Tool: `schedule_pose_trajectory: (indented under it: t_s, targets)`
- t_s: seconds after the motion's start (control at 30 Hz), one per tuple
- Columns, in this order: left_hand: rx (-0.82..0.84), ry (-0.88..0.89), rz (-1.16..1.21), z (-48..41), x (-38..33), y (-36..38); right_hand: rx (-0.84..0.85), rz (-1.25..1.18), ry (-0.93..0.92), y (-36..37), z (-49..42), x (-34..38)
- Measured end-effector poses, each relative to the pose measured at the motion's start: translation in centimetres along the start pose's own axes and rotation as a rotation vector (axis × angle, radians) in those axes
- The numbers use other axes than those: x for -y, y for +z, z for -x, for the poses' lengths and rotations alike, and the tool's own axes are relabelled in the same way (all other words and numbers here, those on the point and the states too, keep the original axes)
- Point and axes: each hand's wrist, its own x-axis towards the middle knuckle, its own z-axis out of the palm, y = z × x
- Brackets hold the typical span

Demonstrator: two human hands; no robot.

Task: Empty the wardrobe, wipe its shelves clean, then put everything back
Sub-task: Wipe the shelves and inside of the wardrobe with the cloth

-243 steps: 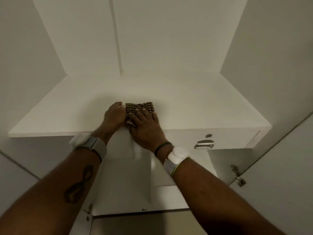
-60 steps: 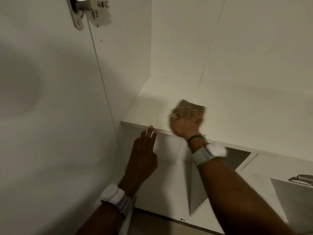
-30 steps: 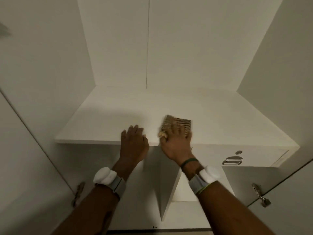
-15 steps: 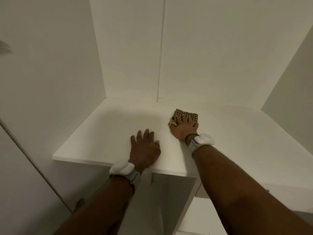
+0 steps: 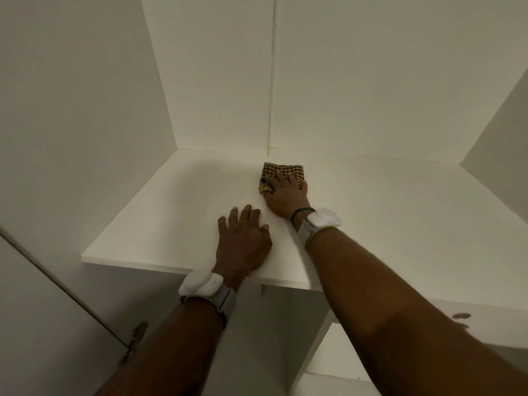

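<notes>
Near the back edge of a white wardrobe shelf [image 5: 171,210], the right hand [image 5: 285,195] is pressing down on a folded brown checked cloth [image 5: 281,169], its fingers lying spread and fairly straight across the fabric. The cloth is sitting just short of the back wall, about midway along that edge. The left hand [image 5: 243,241] is resting palm-down by the front edge, fingers straight, holding nothing. Each wrist is wearing a white band [image 5: 324,217].
</notes>
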Motion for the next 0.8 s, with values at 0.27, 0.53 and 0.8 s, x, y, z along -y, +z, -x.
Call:
schedule_pose_trajectory:
  t_s: [0.27,0.53,0.8]
  targets:
    - [0.022,0.036,-0.010,0.9,0.1,-0.6,-0.102,-0.034,-0.049,0.4,15.6,0.2]
    - [0.200,0.213,0.146,2.0,3.5,-3.1,-0.598,-0.235,0.217,3.2,27.8,0.1]
    - [0.275,0.213,0.215,1.6,12.0,-8.1,-1.022,-0.550,0.422,9.9,27.9,6.2]
